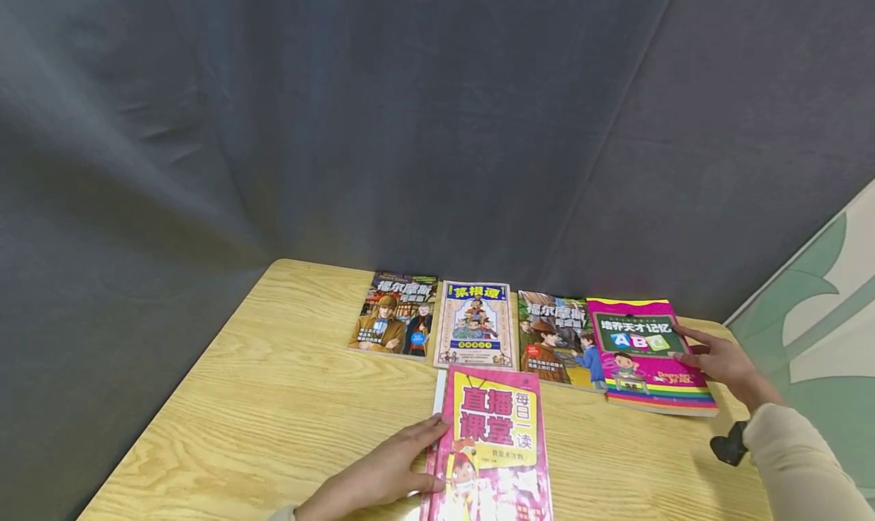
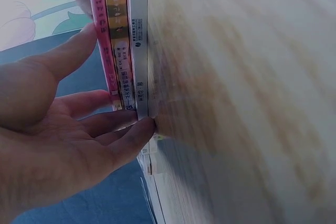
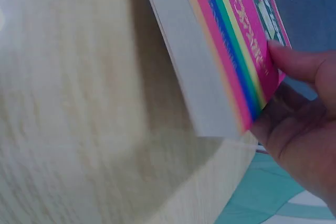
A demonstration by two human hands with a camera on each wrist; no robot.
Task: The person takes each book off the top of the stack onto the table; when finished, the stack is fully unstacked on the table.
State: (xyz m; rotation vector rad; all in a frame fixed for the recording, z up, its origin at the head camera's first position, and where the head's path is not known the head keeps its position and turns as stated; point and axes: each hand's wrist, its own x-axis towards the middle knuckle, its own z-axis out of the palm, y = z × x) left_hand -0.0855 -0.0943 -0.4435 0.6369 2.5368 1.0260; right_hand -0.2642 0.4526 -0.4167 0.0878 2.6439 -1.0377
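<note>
A stack of books stands at the front middle, topped by a pink-and-yellow book (image 1: pixel 495 437); the left wrist view shows pink, brown-and-pink and white spines (image 2: pixel 137 40). My left hand (image 1: pixel 390 464) lies against the spine side, its extended fingers (image 2: pixel 128 135) touching the spines and the thumb near the top book's edge. At the far right my right hand (image 1: pixel 728 361) grips the right edge of a thick pink ABC book (image 1: pixel 649 380), thumb on the cover and other fingers around its side. Rainbow stripes cross the lower cover of this book (image 3: pixel 247 51).
Left of the ABC book, a row holds a detective book (image 1: pixel 557 346), a cream-and-blue book (image 1: pixel 476 327) and another detective book (image 1: pixel 394 316). They lie on the wooden table (image 1: pixel 273 407). Grey cloth (image 1: pixel 410 126) hangs behind, and a green-patterned panel (image 1: pixel 820 316) stands right.
</note>
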